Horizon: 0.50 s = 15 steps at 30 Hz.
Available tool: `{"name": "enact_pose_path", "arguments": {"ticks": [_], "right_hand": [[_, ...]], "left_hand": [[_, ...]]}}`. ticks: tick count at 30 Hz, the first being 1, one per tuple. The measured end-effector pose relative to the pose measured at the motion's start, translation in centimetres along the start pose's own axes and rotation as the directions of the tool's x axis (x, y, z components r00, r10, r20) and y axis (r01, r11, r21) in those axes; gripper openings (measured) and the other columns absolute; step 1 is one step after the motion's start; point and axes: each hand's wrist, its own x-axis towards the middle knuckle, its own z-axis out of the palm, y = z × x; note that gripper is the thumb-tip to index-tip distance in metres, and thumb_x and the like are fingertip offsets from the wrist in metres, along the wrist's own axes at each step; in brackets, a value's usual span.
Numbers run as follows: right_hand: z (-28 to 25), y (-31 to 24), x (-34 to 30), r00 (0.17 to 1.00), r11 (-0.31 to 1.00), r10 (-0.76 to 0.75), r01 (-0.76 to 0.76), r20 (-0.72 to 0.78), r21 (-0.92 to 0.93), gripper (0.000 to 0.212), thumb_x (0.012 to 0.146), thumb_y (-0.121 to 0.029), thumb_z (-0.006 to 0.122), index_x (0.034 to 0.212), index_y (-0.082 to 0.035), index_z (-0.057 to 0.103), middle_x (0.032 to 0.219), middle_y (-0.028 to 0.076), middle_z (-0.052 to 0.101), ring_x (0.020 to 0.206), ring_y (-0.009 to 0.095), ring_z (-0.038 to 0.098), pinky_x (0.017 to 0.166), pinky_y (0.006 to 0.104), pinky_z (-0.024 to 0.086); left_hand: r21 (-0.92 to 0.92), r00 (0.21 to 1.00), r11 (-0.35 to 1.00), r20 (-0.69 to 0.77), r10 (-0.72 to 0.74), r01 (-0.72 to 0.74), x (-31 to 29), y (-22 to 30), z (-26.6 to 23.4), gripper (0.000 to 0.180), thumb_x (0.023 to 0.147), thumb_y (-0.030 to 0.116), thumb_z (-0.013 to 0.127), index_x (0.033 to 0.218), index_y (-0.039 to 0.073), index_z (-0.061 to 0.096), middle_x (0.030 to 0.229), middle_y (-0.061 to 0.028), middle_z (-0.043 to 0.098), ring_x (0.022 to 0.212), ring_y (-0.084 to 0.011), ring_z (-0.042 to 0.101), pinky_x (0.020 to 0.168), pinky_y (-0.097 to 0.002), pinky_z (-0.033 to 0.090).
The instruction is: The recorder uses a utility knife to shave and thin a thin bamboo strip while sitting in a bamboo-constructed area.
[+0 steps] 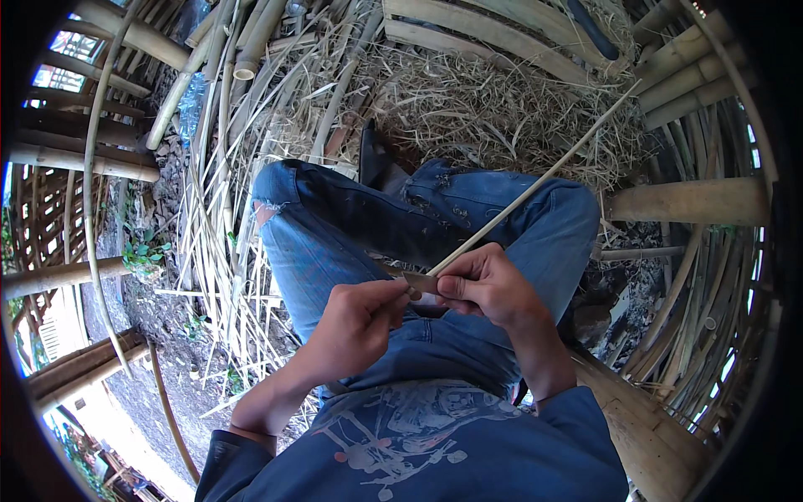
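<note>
A long, thin bamboo stick (pixel 535 187) slants from between my hands up to the far right, over my crossed legs. My left hand (pixel 360 325) is closed, its thumb and fingertips pinching the near end of the stick. Against the stick lies a short, flat knife blade (pixel 421 282), between the two hands. My right hand (pixel 493 289) closes around this blade, thumb pressed on its side, with the stick running close by its fingers. Any handle of the knife is hidden by the right hand.
Dry shavings (pixel 510 117) cover the ground beyond my legs. Long split bamboo strips (pixel 219 243) lie in a heap at left. Wide bamboo slats (pixel 485 32) lie at the far side. Thick bamboo poles (pixel 690 202) stand at right, and a lattice wall (pixel 54 209) rises at left.
</note>
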Motion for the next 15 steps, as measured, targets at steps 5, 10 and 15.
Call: {"name": "enact_pose_path", "arguments": {"ticks": [5,10,15], "right_hand": [[0.0,0.1,-0.1,0.997,0.995,-0.074,0.073,-0.019,-0.067,0.014,0.087,-0.007,0.065,0.089,0.007,0.069,0.066,0.008,0.065,0.049,0.006,0.05,0.041,0.019,0.033],[-0.4,-0.1,-0.2,0.993,0.994,-0.075,0.067,-0.092,-0.087,0.011,0.088,-0.003,0.064,0.087,0.006,0.069,0.061,0.004,0.059,0.05,0.005,0.047,0.044,0.02,0.034],[-3.9,-0.9,-0.6,0.948,0.985,-0.167,0.146,-0.271,-0.094,0.023,0.089,-0.015,0.065,0.077,0.005,0.065,0.058,0.006,0.057,0.043,0.007,0.046,0.036,0.0211,0.03]], "left_hand": [[-0.048,0.999,0.998,0.037,-0.035,0.037,-0.1,0.1,-0.2,0.023,0.085,-0.009,0.047,0.103,-0.009,0.062,0.065,-0.0106,0.056,0.06,-0.0129,0.052,0.057,-0.029,0.044],[-0.069,0.993,0.992,0.056,-0.102,0.106,-0.3,-0.2,-0.6,0.025,0.086,-0.008,0.046,0.105,-0.008,0.063,0.064,-0.0076,0.055,0.061,-0.0106,0.05,0.056,-0.0273,0.043],[-0.118,0.987,0.981,0.067,-0.147,0.155,-1.2,-0.9,-1.1,0.02,0.094,0.001,0.049,0.101,-0.007,0.066,0.064,-0.0015,0.054,0.061,-0.0061,0.046,0.054,-0.0239,0.037]]}}
